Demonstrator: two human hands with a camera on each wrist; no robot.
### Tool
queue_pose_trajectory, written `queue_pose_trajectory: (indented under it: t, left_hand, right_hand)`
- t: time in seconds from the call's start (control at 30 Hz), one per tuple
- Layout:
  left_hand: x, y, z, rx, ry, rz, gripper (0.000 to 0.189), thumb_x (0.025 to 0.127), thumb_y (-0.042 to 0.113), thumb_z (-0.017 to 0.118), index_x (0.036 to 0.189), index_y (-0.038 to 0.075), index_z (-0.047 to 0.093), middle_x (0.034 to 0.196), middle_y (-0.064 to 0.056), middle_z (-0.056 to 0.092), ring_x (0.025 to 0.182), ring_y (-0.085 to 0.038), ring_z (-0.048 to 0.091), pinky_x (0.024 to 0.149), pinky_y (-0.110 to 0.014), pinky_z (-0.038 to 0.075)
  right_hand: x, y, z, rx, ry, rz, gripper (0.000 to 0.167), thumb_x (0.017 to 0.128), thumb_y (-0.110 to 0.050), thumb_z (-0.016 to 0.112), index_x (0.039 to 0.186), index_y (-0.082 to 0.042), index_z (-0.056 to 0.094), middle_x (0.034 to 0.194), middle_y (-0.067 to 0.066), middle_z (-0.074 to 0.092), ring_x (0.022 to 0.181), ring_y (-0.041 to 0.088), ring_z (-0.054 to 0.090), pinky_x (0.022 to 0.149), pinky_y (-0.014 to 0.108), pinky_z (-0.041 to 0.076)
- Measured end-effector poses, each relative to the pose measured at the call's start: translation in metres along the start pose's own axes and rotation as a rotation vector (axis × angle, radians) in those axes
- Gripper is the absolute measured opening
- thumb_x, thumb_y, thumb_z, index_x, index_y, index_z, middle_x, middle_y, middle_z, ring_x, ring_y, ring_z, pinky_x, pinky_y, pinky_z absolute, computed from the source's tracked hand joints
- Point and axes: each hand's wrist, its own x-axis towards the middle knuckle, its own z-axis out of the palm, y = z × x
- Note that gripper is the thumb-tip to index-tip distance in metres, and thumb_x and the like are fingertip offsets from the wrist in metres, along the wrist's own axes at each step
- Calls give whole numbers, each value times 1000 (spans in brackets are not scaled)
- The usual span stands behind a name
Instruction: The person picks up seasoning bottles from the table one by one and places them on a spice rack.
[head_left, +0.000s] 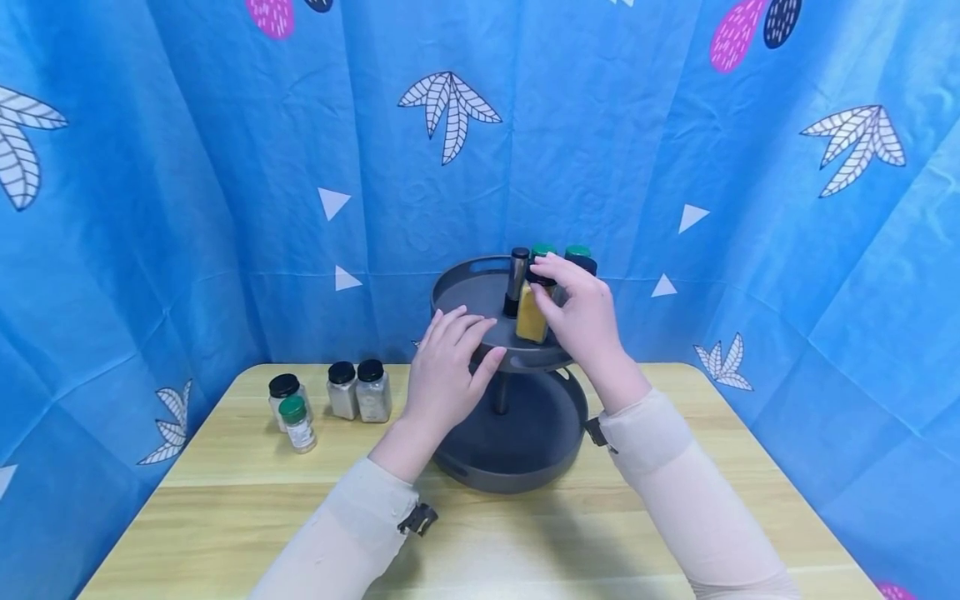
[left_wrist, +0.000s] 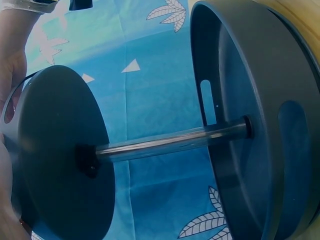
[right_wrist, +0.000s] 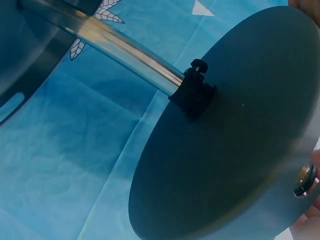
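A two-tier dark grey turntable rack stands on the table, its upper tray [head_left: 468, 293] joined to the lower tray [head_left: 510, 446] by a metal post [left_wrist: 165, 143]. My right hand [head_left: 585, 321] pinches a spice jar [head_left: 531, 318] of yellow powder near its black lid, at the front right of the upper tray. Behind that jar are a slim dark grinder-like bottle [head_left: 516, 279] and green-lidded jars [head_left: 577, 252], partly hidden by the hand. My left hand [head_left: 448, 367] rests at the upper tray's front left rim, fingers extended and spread.
To the left on the wooden table [head_left: 225, 492] stand two black-lidded jars [head_left: 372, 392] side by side. Farther left, a small green-lidded bottle [head_left: 300, 429] stands before another black-lidded jar [head_left: 285, 392]. A blue patterned curtain [head_left: 585, 150] surrounds the table's back and sides.
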Motion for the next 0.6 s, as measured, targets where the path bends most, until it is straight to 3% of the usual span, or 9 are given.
queue_pose_trajectory:
  t: [0.6]
  left_hand:
    - [0,1,-1,4,-21,-22,54,103,56,43,132,16,66,133,-5,64,138,-25,45,123,-46,21]
  right_hand:
    - [-13,-6,-16,3,-12,-9,25,89,-8,77,114,-5,76,127,9,68,124,24,60,96,44,55]
